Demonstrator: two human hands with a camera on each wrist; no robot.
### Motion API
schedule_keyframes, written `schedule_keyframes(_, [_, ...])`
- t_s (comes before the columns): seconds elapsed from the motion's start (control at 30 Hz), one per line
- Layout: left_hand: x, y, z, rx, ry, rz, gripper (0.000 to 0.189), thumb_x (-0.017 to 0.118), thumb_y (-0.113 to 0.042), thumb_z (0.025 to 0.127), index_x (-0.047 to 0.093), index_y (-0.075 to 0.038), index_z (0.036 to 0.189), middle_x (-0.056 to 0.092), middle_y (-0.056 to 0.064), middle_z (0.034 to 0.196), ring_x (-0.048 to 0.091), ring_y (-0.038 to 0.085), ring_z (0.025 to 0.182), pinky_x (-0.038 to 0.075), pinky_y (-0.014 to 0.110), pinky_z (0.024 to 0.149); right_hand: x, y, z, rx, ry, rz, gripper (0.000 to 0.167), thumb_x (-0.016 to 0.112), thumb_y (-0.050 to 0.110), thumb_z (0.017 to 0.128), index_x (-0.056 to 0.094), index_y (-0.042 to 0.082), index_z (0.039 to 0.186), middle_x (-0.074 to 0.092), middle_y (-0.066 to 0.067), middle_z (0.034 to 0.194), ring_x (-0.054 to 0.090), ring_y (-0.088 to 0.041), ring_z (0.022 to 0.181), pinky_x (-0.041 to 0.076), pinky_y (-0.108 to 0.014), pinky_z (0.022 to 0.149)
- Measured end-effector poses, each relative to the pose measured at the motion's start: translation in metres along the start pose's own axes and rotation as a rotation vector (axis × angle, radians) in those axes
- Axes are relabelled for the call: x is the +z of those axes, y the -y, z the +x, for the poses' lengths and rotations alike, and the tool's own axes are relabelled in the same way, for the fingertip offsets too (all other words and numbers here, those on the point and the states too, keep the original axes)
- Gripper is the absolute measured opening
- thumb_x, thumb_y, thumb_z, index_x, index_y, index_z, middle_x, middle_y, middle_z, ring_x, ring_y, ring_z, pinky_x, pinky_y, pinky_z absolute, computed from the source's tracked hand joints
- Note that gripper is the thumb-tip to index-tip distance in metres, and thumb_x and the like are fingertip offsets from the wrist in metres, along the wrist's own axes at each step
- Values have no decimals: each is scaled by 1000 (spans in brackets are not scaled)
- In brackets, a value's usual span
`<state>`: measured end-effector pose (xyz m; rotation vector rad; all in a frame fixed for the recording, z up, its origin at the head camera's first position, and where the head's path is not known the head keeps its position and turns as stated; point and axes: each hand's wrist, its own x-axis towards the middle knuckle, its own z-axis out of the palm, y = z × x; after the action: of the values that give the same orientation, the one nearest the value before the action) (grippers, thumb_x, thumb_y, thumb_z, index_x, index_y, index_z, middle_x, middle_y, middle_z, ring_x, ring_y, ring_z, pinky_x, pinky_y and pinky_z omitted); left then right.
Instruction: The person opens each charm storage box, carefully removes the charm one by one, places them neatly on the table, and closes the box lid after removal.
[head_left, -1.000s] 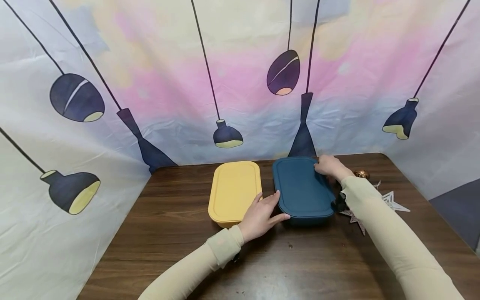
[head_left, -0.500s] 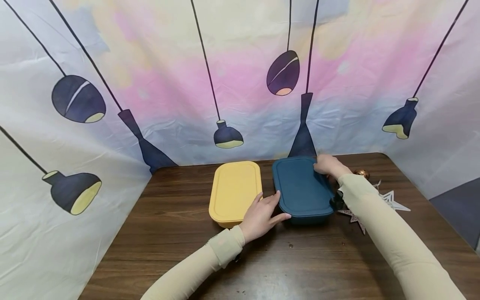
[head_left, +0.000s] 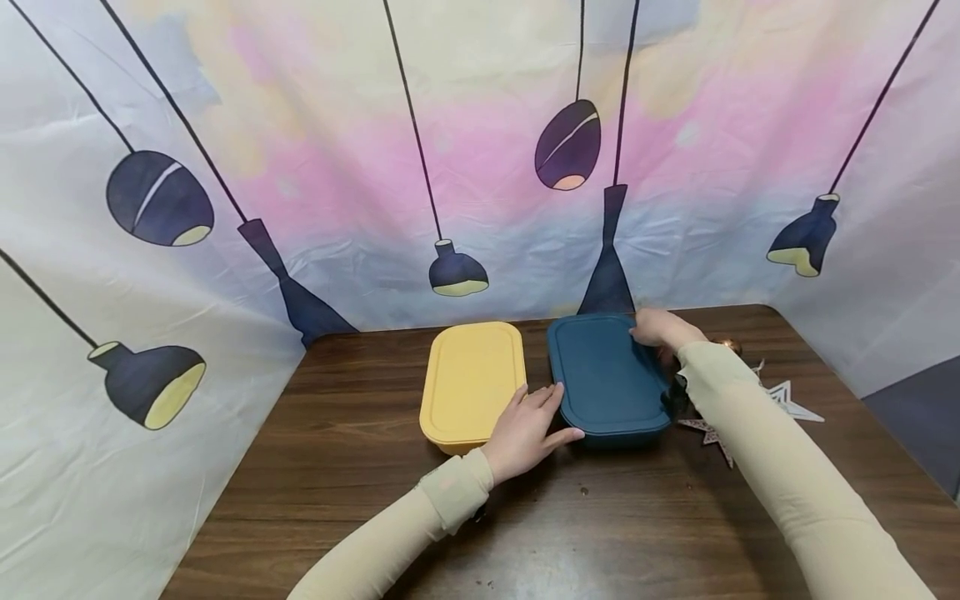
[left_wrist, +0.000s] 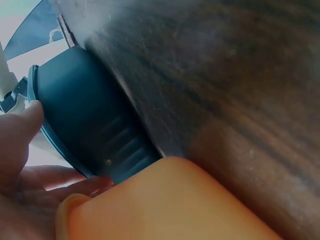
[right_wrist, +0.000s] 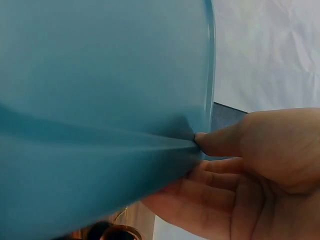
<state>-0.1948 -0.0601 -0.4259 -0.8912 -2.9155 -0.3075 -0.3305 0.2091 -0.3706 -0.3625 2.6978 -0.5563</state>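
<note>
A dark blue lidded container (head_left: 603,371) stands near the back of the table. My right hand (head_left: 663,327) is at its far right corner. In the right wrist view, the thumb (right_wrist: 220,141) presses on the blue lid's edge (right_wrist: 212,60), with the other fingers curled beneath it. My left hand (head_left: 523,437) spreads around the near left corner, thumb at the front rim and fingertips along the left side. From the left wrist, the blue side wall (left_wrist: 85,115) shows beyond the thumb. A yellow lidded container (head_left: 474,383) stands to the left, close beside my left fingers.
Right of the blue container, partly behind my right sleeve, lie a white star ornament (head_left: 783,402), a pinkish star (head_left: 705,431) and a copper-coloured ball (head_left: 729,344). A cloth printed with lamps (head_left: 510,250) hangs behind the wooden table (head_left: 360,417).
</note>
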Motion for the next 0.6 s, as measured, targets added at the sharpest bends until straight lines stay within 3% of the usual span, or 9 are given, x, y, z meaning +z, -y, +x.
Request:
schedule_keyframes(0.17, [-1, 3, 0, -7, 34, -18, 79, 51, -59, 99, 40, -3, 154, 36, 16, 159, 30, 29, 149, 24, 44, 121, 1, 0, 4, -4, 13, -36, 30, 40, 11, 108, 54, -16, 109, 49, -14, 80, 45, -21, 68, 41, -40, 72])
schedule_keyframes(0.27, [-1, 4, 1, 5, 55, -3, 80, 50, -59, 100, 38, -2, 155, 34, 16, 160, 28, 28, 150, 23, 43, 121, 2, -3, 5, -10, 19, -25, 31, 39, 11, 109, 53, -17, 113, 46, -14, 77, 41, -19, 62, 42, -40, 71])
schedule_keyframes(0.43, [-4, 2, 2, 16, 57, 53, 85, 48, -65, 98, 42, 0, 152, 38, 17, 158, 31, 29, 149, 18, 45, 123, 4, -6, 5, 2, 36, 40, 40, 36, 14, 110, 46, -20, 127, 54, -31, 100, 51, -22, 70, 47, -44, 75])
schedule_keyframes(0.5, [-5, 1, 2, 17, 45, 79, 86, 47, -68, 98, 45, 1, 150, 41, 17, 156, 33, 29, 148, 16, 45, 123, 5, -8, 6, 14, 51, 75, 40, 35, 16, 110, 46, -19, 126, 54, -27, 96, 51, -21, 69, 47, -44, 77])
schedule_keyframes(0.6, [-7, 1, 3, 16, 33, 104, 85, 45, -68, 98, 48, 1, 148, 44, 18, 154, 36, 29, 146, 17, 44, 123, 5, -12, 6, 2, 76, 114, 31, 33, 17, 111, 49, -9, 106, 42, -11, 71, 38, -15, 56, 43, -43, 74])
